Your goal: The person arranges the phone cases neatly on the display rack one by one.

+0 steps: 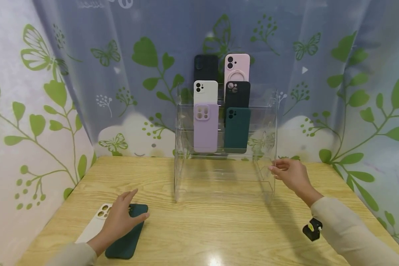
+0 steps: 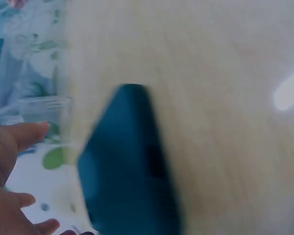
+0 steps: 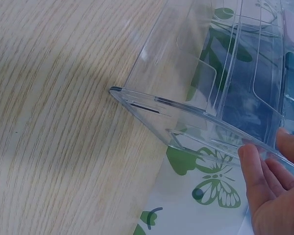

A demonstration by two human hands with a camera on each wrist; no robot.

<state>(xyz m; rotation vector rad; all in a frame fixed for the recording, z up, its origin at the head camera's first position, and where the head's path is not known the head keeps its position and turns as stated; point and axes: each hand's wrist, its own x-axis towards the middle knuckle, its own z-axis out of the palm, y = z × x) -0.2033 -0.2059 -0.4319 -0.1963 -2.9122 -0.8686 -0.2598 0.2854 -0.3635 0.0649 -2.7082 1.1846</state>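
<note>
My left hand [image 1: 120, 218], fingers spread and thumb apart, is over a dark teal phone case [image 1: 123, 245] at the table's front left. A white phone case [image 1: 90, 227] lies beside it, partly hidden by that hand. The teal case [image 2: 125, 171] looks blurred in the left wrist view. My right hand [image 1: 294, 177] pinches the right side edge of a clear tiered display stand [image 1: 224, 186], thumb [image 3: 290, 144] on one face and fingers on the other. On its tiers stand a lilac case [image 1: 206, 133], a teal-green case [image 1: 236, 133] and several others behind them.
The stand is on a wood-grain table [image 1: 199, 225] near its back edge. A curtain with leaves and butterflies [image 1: 153, 111] hangs behind and at both sides. A black strap-like device [image 1: 312, 229] is at my right wrist.
</note>
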